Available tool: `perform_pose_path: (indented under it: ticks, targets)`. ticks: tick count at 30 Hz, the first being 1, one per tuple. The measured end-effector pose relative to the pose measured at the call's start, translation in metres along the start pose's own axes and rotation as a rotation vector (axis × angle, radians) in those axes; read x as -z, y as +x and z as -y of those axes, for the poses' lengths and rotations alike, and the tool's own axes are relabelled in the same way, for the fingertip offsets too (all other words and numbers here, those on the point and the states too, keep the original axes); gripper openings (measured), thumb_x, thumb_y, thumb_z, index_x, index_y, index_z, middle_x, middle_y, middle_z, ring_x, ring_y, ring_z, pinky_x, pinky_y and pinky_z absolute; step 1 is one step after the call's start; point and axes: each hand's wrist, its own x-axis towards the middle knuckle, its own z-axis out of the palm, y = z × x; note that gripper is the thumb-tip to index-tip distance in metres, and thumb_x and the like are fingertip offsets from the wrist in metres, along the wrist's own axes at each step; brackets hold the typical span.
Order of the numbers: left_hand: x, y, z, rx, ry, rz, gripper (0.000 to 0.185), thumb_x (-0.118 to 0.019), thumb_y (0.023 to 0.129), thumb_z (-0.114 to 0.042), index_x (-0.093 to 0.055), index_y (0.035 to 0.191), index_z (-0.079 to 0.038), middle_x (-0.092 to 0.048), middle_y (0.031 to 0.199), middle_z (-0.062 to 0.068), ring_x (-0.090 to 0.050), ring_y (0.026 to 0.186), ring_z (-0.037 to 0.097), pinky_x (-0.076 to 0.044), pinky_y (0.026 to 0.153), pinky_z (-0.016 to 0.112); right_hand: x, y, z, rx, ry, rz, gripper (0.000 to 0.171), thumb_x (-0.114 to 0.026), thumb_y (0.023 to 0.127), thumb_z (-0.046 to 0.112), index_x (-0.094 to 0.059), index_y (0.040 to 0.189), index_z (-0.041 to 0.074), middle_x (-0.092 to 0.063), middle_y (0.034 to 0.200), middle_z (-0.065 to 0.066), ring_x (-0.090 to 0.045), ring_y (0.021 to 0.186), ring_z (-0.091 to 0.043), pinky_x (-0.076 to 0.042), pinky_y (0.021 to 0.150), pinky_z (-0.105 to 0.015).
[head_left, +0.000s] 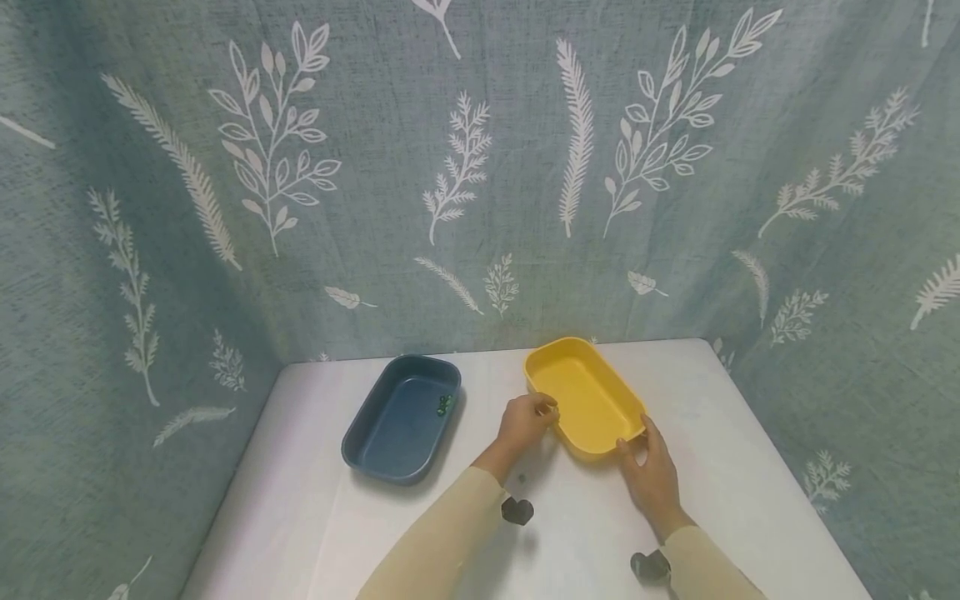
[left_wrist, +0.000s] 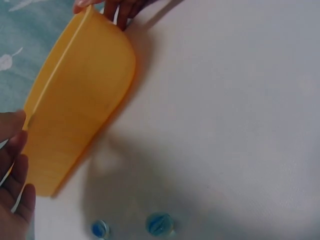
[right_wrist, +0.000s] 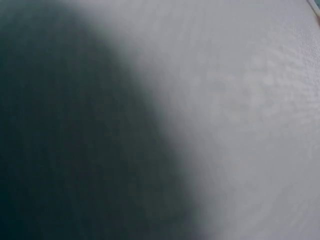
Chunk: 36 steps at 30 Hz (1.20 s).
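A yellow tray (head_left: 581, 392) with rounded corners lies at the back right of the white table. My left hand (head_left: 527, 421) pinches the tray's left rim between thumb and curled fingers. At the near right corner my right hand (head_left: 651, 475) grips the rim, thumb at the front and fingers along the side. In the left wrist view the tray's outer wall (left_wrist: 82, 95) slants up from the tabletop. Two bluish glass marbles, a smaller one (left_wrist: 100, 229) and a larger one (left_wrist: 160, 224), lie on the table there. The right wrist view catches only white tabletop and dark shadow.
A dark blue tray (head_left: 401, 425) stands to the left, with several small green marbles (head_left: 443, 406) at its right side. White tabletop (head_left: 300, 467) surrounds both trays. Leaf-patterned green cloth (head_left: 390, 275) hangs behind and along both sides.
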Motion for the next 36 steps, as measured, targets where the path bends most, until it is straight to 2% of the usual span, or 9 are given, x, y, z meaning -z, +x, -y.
perform_pose_path:
  ticks: [7,14,20,28,31,36]
  targets:
    - [0.0,0.001,0.002,0.005,0.016,-0.015,0.015,-0.068,0.08,-0.026,-0.069,0.093,-0.018,-0.064,0.077,-0.01,-0.055,0.068,0.005,-0.045,0.061,0.02,0.0,-0.001,0.004,-0.01,-0.006,0.005,0.072,-0.049,0.087,0.053,-0.015,0.145,0.027,-0.03,0.146,-0.011,-0.027,0.134,-0.033,-0.023,0.107,-0.053]
    - [0.0,0.003,0.002,0.044,0.052,-0.006,0.022,-0.065,0.082,-0.032,-0.07,0.097,-0.018,-0.068,0.086,-0.008,-0.06,0.077,0.008,-0.05,0.069,0.024,-0.001,-0.001,0.005,-0.001,0.005,-0.001,0.071,-0.05,0.087,0.051,-0.016,0.145,0.027,-0.031,0.146,-0.011,-0.028,0.134,-0.033,-0.023,0.107,-0.053]
    - [0.001,0.002,0.001,0.061,0.044,-0.004,0.025,-0.065,0.082,-0.033,-0.07,0.099,-0.016,-0.069,0.089,-0.005,-0.061,0.079,0.01,-0.051,0.071,0.026,-0.003,0.001,0.001,0.015,0.001,-0.016,0.07,-0.05,0.087,0.052,-0.016,0.144,0.03,-0.031,0.145,-0.009,-0.029,0.133,-0.033,-0.024,0.107,-0.053]
    - [0.003,-0.004,0.005,-0.004,0.046,-0.033,0.018,-0.067,0.08,-0.025,-0.071,0.095,-0.017,-0.068,0.085,-0.008,-0.058,0.073,0.006,-0.048,0.065,0.021,-0.004,0.001,-0.001,0.006,-0.006,-0.007,0.072,-0.048,0.086,0.056,-0.014,0.145,0.031,-0.028,0.148,-0.009,-0.027,0.134,-0.034,-0.023,0.107,-0.054]
    - [0.006,-0.011,0.004,-0.051,0.067,-0.002,0.017,-0.066,0.08,-0.023,-0.071,0.095,-0.017,-0.066,0.081,-0.008,-0.056,0.071,0.006,-0.046,0.062,0.02,-0.003,0.001,-0.002,0.002,-0.005,-0.004,0.072,-0.048,0.086,0.056,-0.013,0.145,0.032,-0.027,0.148,-0.01,-0.027,0.134,-0.034,-0.023,0.107,-0.054]
    - [0.012,-0.025,0.006,-0.11,0.142,0.093,0.019,-0.067,0.08,-0.026,-0.07,0.098,-0.019,-0.064,0.079,-0.012,-0.055,0.074,0.005,-0.045,0.065,0.021,-0.001,0.001,-0.004,0.008,-0.009,-0.006,0.071,-0.048,0.087,0.053,-0.013,0.145,0.032,-0.028,0.147,-0.01,-0.028,0.133,-0.035,-0.023,0.106,-0.054]
